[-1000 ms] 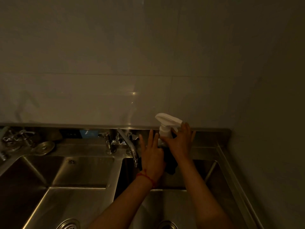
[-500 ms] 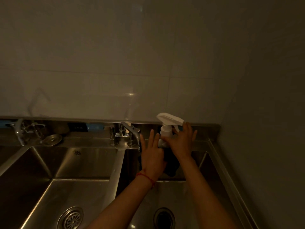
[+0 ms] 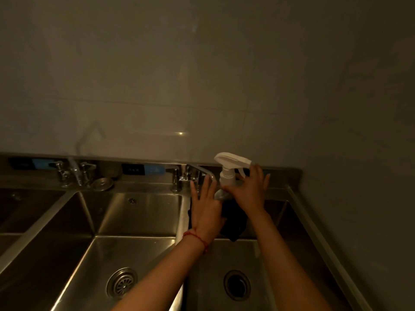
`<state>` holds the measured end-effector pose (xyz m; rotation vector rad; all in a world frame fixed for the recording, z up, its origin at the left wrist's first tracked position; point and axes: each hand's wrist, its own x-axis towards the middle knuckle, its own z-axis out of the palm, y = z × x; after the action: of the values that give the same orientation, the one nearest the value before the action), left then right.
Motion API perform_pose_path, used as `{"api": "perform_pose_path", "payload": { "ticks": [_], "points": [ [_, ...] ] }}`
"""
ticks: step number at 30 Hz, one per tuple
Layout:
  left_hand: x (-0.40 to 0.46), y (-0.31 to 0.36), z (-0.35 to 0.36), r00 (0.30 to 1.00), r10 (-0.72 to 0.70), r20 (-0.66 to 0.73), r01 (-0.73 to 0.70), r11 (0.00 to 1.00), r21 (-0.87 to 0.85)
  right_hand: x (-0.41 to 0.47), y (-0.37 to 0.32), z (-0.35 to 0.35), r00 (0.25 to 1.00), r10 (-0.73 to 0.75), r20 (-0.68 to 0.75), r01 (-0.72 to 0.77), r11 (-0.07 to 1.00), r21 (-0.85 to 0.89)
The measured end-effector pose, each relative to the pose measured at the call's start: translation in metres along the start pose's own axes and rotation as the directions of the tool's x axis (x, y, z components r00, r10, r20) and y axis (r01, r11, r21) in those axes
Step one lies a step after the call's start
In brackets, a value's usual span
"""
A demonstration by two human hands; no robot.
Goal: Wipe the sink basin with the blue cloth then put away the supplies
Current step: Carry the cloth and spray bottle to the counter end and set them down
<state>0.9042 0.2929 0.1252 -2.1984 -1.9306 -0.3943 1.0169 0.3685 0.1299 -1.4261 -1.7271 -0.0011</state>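
We find the right hand (image 3: pixel 247 194) gripping the sprayer (image 3: pixel 229 167) at its neck. The left hand (image 3: pixel 207 212), fingers straight, presses a dark cloth (image 3: pixel 233 223) just beside it, below the right hand.

2 bare forearms, no sleeves visible. Left hand (image 3: pixel 207 211): thin red string bracelet (image 3: pixel 197 237) round wrist. Right hand (image 3: pixel 248 194): no rings, nothing worn at wrist.

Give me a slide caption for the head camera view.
Right hand grips a white-triggered spray bottle at the steel sink's back ledge; open left hand covers a dark cloth beside it.
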Motion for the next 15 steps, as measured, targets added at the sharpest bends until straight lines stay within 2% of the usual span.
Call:
{"api": "perform_pose_path", "payload": {
  "ticks": [7, 10, 15],
  "points": [
    [-0.062, -0.057, -0.028, 0.999, -0.027, -0.031, 0.028, 0.999, 0.042, -0.041, -0.074, 0.002, 1.000, -0.019, 0.022, 0.018, 0.997, 0.070],
    [-0.088, -0.085, -0.039, 0.998, -0.045, -0.039, 0.047, 0.998, 0.044, -0.057, -0.106, 0.010, 0.997, -0.019, 0.081, 0.014, 0.998, 0.065],
    [-0.130, -0.137, -0.060, 0.995, -0.092, -0.042, 0.095, 0.993, 0.075, -0.082, -0.161, 0.025, 0.991, -0.006, 0.131, -0.014, 0.988, 0.153]
  ]
}}
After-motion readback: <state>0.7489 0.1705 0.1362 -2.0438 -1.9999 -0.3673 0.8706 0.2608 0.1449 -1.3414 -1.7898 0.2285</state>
